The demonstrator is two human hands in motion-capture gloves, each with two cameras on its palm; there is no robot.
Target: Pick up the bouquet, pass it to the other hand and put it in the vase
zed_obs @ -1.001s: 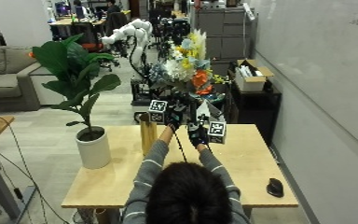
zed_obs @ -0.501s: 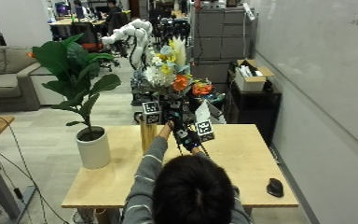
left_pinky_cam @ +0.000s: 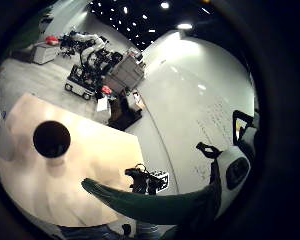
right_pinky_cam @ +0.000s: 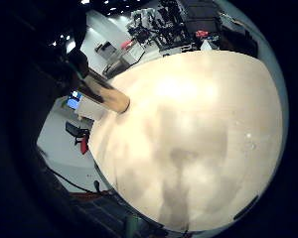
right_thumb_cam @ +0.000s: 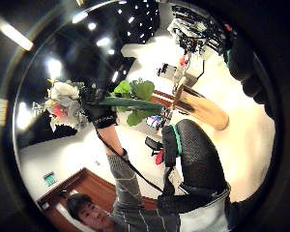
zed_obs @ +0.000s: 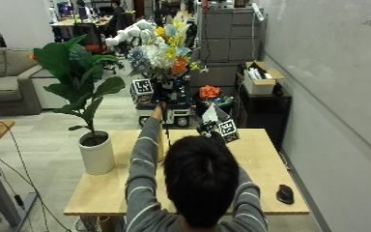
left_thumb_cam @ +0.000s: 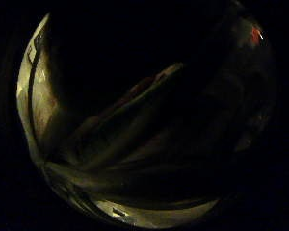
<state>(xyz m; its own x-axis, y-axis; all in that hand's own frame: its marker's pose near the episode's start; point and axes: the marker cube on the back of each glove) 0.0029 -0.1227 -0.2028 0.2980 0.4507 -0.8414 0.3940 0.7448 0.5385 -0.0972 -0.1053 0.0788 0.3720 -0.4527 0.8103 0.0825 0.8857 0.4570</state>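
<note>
a person's raised left hand [zed_obs: 158, 105] has its grip closed around the stems of the bouquet [zed_obs: 162, 50], held high above the surface [zed_obs: 263, 169] near its far edge. the right hand [zed_obs: 212, 129] hovers lower beside it, its grip relaxed and holding nothing. the vase [right_pinky_cam: 107, 95] stands on the surface near the far edge.

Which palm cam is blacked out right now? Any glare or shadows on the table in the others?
Left thumb side palm view: almost wholly dark, bouquet stems crowding the lens. Right little finger side palm view: bright glare patch on the table, soft shadows streaking across it toward its near edge. Left little finger side palm view: table evenly lit, the vase mouth black inside.
</note>
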